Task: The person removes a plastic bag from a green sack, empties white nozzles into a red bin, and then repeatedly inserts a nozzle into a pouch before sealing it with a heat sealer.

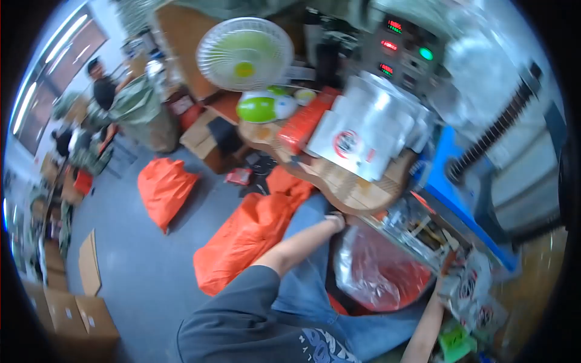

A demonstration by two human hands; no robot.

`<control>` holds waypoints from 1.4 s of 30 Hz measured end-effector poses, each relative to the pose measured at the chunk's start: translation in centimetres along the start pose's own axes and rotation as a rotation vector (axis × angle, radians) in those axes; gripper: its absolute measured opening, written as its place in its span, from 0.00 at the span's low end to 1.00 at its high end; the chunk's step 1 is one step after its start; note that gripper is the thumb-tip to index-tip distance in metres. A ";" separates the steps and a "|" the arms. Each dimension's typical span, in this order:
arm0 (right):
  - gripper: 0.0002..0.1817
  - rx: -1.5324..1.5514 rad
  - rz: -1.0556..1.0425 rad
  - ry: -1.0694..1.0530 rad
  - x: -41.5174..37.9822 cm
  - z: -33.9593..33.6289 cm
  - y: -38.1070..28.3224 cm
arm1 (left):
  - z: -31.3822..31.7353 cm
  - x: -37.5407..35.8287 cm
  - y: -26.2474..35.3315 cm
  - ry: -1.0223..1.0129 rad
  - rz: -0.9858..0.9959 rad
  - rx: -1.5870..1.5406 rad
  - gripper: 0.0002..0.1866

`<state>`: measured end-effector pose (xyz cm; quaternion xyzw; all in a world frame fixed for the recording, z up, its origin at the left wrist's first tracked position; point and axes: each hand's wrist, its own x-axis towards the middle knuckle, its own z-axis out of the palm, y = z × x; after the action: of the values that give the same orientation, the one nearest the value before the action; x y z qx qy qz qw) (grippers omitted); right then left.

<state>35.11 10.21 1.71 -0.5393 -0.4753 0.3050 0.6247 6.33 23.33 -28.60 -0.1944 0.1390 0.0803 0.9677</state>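
Reaching with left hand (338, 221) to the near edge of the wavy wooden tabletop (362, 195), beside a red tub (417, 283) lined with clear plastic (370, 257) — grip partly hidden, cannot tell if closed. With right hand (446, 277), down at the crumpled printed pouches (471, 289), right of the tub — grip blurred, cannot tell if grasping. On the tabletop: flat silver pouches (361, 130) in an overlapping pile, red packet (307, 121) alongside, white-and-green fan (244, 53) behind.

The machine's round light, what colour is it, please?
The round light is green, clearest in the head view.
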 end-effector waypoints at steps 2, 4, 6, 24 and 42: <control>0.29 0.012 -0.024 -0.056 3.2 4.5 -0.4 | -3.3 1.6 0.4 0.030 0.143 0.157 0.20; 0.29 0.021 -0.062 -0.098 6.4 8.4 -0.8 | -5.6 4.2 -0.2 0.066 0.281 0.323 0.19; 0.29 0.057 -0.099 -0.169 10.0 14.7 -2.0 | -7.5 5.3 -2.4 0.126 0.462 0.475 0.19; 0.28 -0.052 -0.026 -0.172 7.5 19.5 6.5 | -6.1 5.9 0.5 0.193 0.819 0.840 0.20; 0.27 -0.342 0.065 0.020 -2.2 12.0 11.9 | -5.1 8.9 -1.8 0.313 0.991 1.202 0.20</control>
<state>24.83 15.62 -10.74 -0.6560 -0.4962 0.2340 0.5184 13.91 20.59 -35.11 0.4364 0.3634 0.3844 0.7278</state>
